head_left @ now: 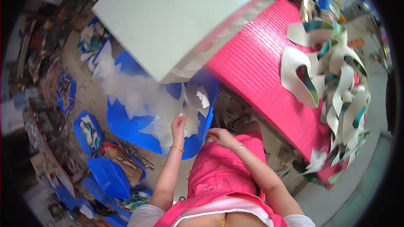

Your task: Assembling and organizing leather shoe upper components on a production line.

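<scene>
The left hand (179, 122) is positioned over the near right part of a pile of translucent white sheets (143, 90). The pile lies in a blue tub (122, 120). From the left fingertips, its long axis runs forward and to the left; a shorter portion lies beside the fingers to their right. The left hand is the nearer of the two to the sheets.

Left finger state: bunched, tips directed forward. A small pale spot shows at the tips; whether it is a pinched sheet edge or the fingertips themselves cannot be told.

The right hand (219, 138) is located at the tub's right rim, in front of the pink apron (212, 164). Its fingers are bent and point left, toward the sheets. Contact with the rim, and whether the fingers are closed on anything, cannot be told.

Ahead of both sets of fingers, a pale tabletop (176, 17) overhangs the tub's far side. Forward and right of the right fingers is a pink ribbed surface (256, 54) bearing white curved pieces (290, 71).
</scene>
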A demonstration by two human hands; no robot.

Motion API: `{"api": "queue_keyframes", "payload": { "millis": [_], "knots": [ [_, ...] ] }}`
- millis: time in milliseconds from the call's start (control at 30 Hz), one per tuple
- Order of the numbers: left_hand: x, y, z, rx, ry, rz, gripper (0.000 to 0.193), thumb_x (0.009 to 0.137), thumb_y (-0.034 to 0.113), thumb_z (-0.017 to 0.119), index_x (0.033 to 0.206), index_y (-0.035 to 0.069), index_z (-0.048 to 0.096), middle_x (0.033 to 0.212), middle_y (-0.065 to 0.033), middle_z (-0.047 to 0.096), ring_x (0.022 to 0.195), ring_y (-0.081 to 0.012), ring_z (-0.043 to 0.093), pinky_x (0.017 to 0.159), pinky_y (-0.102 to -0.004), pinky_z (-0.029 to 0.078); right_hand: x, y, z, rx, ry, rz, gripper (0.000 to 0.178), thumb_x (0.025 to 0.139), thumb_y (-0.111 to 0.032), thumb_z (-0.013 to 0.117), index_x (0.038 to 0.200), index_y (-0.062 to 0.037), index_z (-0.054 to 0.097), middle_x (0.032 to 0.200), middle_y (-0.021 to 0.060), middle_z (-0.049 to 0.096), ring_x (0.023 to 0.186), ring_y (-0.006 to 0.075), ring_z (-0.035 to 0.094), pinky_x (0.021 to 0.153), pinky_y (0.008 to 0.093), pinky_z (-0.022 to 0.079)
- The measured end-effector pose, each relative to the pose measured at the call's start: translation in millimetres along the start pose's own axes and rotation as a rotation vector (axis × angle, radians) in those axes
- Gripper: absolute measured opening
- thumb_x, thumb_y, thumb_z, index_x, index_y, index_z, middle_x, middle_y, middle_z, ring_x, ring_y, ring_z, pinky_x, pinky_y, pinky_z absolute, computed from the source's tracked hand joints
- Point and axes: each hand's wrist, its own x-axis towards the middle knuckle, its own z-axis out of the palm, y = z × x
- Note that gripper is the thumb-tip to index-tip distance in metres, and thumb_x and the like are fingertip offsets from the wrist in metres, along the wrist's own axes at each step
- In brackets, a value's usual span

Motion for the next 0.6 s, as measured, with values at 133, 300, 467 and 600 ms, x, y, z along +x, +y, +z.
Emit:
{"api": "queue_keyframes", "payload": {
  "millis": [133,300,467,600],
  "knots": [
    [-15,35,27,0.188,-0.103,0.03,0.018,0.085,0.015,0.053,0.095,0.001,0.057,0.078,-0.0051,0.06,0.069,-0.0098,0.055,0.064,-0.0201,0.043,-99,46,-58,-0.148,0.655,0.219,0.021,0.077,0.001,0.047,0.094,-0.0004,0.059,0.087,0.0125,0.061,0.084,0.0232,0.059,0.075,0.0301,0.046],
    [-61,63,127,0.31,-0.508,0.193,0.013,0.082,0.01,0.056,0.08,-0.001,0.062,0.07,-0.0007,0.058,0.061,-0.0069,0.052,0.056,-0.0207,0.042,-250,157,-49,0.012,0.991,0.769,0.017,0.079,-0.006,0.046,0.088,-0.0008,0.059,0.069,0.0078,0.061,0.064,0.0165,0.059,0.06,0.0285,0.047],
    [-99,83,245,0.609,-0.97,0.699,0.009,0.079,0.006,0.056,0.074,-0.001,0.059,0.065,-0.0072,0.057,0.06,-0.0155,0.053,0.056,-0.0255,0.041,-296,222,41,-0.15,0.544,1.118,0.026,0.078,-0.013,0.046,0.101,-0.0076,0.057,0.095,0.017,0.059,0.088,0.0296,0.057,0.078,0.0395,0.045],
    [-118,69,331,0.859,-1.338,1.218,0.028,0.075,0.011,0.058,0.103,0.007,0.056,0.104,-0.0101,0.055,0.099,-0.0243,0.052,0.082,-0.0353,0.041,-263,247,61,-0.676,0.248,0.919,0.042,0.084,-0.026,0.034,0.124,-0.0154,0.04,0.126,0.013,0.038,0.121,0.0281,0.032,0.096,0.0519,0.025]
  ]
}}
